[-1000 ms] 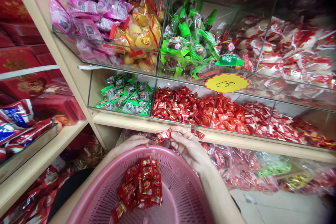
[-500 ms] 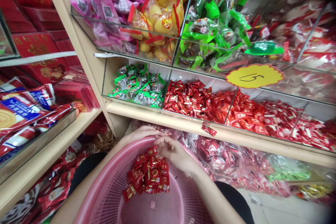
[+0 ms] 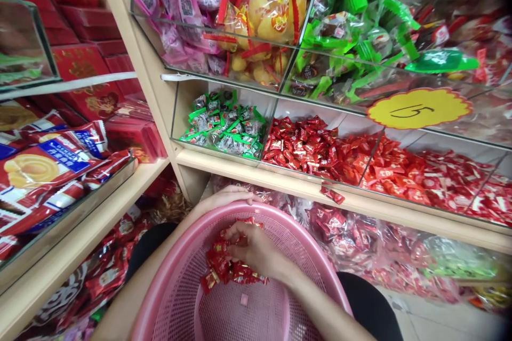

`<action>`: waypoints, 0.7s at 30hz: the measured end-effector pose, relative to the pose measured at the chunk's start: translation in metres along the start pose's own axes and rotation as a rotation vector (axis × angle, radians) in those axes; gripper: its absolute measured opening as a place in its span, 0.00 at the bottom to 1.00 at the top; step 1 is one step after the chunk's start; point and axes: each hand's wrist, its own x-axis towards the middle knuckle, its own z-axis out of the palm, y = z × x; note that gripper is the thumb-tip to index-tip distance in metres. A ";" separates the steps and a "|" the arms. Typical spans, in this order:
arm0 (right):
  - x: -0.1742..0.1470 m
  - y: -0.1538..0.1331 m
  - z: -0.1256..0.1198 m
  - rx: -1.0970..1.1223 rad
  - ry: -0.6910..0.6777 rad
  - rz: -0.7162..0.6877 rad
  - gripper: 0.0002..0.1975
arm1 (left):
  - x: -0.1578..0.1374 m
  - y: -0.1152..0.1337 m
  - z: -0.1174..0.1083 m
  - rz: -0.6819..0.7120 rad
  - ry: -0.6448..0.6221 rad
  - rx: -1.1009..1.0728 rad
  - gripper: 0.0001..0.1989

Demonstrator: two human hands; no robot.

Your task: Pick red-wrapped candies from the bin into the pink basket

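Observation:
A pink plastic basket (image 3: pixel 320 256) stands between my knees, tilted toward me. My left hand (image 3: pixel 228 197) rests along its far rim from outside, with the arm around the left side; its fingers bend over the rim and hold it. Inside, a cluster of small red-and-gold wrapped candies (image 3: pixel 218 261) lies against the far wall and bottom. My right hand (image 3: pixel 256 248) is down in the basket over these candies. Its thumb and fingers are curved and apart, touching the wrappers; the hand hides part of the cluster.
Ahead, a wooden shelf (image 3: pixel 248 168) carries glass compartments of green-wrapped candies (image 3: pixel 224 125) and red candies (image 3: pixel 304 144). One loose red candy (image 3: pixel 333 193) lies on its ledge. A yellow price tag (image 3: pixel 420 108) hangs above. Bagged sweets (image 3: pixel 360 240) fill the space below.
My right hand has moved from near the far rim down onto the red candies. The left hand stays at the rim. The whole view has shifted slightly.

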 end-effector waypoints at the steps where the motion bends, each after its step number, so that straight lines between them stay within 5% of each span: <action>1: -0.001 -0.001 0.002 -0.036 -0.008 0.013 0.07 | 0.000 0.000 0.000 -0.001 0.002 0.008 0.16; 21: 0.006 -0.002 0.017 -0.798 0.075 -0.110 0.10 | -0.001 0.001 -0.001 0.088 -0.016 0.097 0.14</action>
